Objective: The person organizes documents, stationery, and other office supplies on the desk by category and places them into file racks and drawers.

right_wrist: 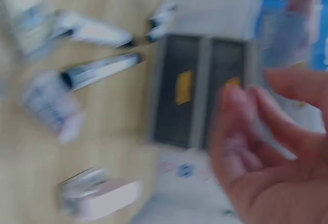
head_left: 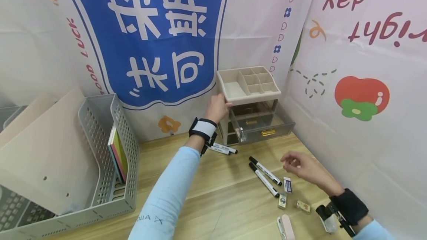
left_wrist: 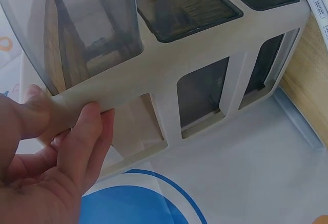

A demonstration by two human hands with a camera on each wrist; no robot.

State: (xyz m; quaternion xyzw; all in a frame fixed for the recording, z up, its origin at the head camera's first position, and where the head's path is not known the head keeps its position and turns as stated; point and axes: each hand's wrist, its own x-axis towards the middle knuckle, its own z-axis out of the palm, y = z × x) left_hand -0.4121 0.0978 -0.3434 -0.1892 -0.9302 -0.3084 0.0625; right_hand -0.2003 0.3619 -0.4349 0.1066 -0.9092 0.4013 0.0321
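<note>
A beige desktop drawer organizer [head_left: 255,100] stands against the back wall, divided compartments on top. Its clear upper drawer [head_left: 283,126], with a gold handle, is pulled out. My left hand [head_left: 217,107] grips the organizer's upper left side; the left wrist view shows thumb and fingers [left_wrist: 87,131] pinching the frame beside the drawer. In front and to the right, my right hand [head_left: 305,167] hovers over the table with loosely bent fingers, holding nothing. Below it lie two black-capped markers [head_left: 265,171] and a small eraser [head_left: 287,185]. The right wrist view is blurred.
More markers [head_left: 225,147] lie by the organizer's left front corner. Two small patterned blocks [head_left: 282,201], a pink stapler [head_left: 285,227] and a small clear-and-black item [head_left: 328,221] are at the front right. A grey file holder [head_left: 130,158] with folders and notebooks occupies the left.
</note>
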